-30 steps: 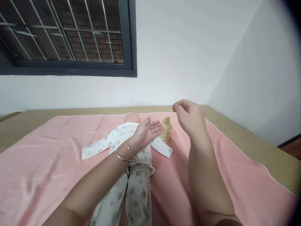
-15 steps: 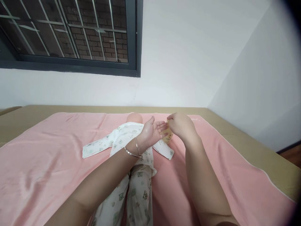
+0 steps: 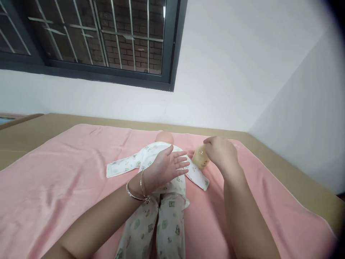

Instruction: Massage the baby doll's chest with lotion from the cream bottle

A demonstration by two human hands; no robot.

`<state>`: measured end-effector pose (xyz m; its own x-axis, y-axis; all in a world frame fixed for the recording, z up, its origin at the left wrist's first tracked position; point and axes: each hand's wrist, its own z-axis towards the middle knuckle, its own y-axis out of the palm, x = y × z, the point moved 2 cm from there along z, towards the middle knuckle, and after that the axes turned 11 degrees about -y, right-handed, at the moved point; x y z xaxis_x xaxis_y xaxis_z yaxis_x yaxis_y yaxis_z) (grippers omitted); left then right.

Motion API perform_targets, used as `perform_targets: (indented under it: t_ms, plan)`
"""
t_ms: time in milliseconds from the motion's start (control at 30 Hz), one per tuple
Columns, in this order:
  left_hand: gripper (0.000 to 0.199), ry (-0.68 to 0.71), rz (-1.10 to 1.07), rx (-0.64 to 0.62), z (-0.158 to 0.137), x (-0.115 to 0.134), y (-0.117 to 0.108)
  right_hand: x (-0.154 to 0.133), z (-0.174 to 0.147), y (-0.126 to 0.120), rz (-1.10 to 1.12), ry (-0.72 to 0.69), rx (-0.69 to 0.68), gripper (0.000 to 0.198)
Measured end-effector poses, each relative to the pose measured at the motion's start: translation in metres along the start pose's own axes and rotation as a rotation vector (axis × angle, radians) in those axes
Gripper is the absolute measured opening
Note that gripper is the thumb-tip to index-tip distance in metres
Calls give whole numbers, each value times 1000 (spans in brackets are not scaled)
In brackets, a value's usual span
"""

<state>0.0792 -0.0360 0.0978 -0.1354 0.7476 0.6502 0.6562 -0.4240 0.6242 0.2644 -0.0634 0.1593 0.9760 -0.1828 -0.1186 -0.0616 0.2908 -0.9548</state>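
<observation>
A baby doll in white printed pyjamas (image 3: 169,216) lies on a pink blanket (image 3: 75,158), its bald head (image 3: 164,137) away from me. My left hand (image 3: 168,167) is held above the doll's chest with the palm up and the fingers spread; nothing lies in it. Two silvery bangles circle that wrist. My right hand (image 3: 222,151) is closed round the upper end of a yellowish bottle (image 3: 201,157) with small dark print. The bottle is tilted, beside the doll's right-hand sleeve (image 3: 198,176). Its top is hidden by my fingers.
The blanket covers much of a tan mattress-like surface (image 3: 283,165). A white wall (image 3: 221,72) rises behind it, with a dark-framed, barred window (image 3: 107,36) at upper left. Another white wall stands at the right.
My left hand has drawn back from the bottle toward me, opening a gap between them. My right hand still holds the bottle. The whole view has shifted and tilted slightly.
</observation>
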Motion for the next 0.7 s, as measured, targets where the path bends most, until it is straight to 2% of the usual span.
perform_targets:
  t_ms: [267, 333, 400, 467, 533, 600, 700]
  plan:
    - [64, 3, -119, 10, -29, 14, -16, -6, -3, 3, -54, 29, -36, 43]
    - [64, 21, -135, 20, -33, 17, -18, -13, -9, 3, -27, 40, -48, 45]
    - [63, 39, -148, 35, -39, 18, -16, -28, -18, 3, 43, -16, -4, 48]
    - [61, 51, -152, 24, -46, 16, -10, -50, -31, 5, 146, -200, 106, 50]
    - [57, 56, -138, -37, -56, 13, 0, -75, -50, 10, 246, -471, 191, 55]
    - [57, 49, -115, -98, -68, 12, 9, -98, -71, 17, 283, -713, 212, 62]
    - [63, 75, -103, -111, -85, 15, 14, -122, -105, 28, 308, -1068, 280, 79]
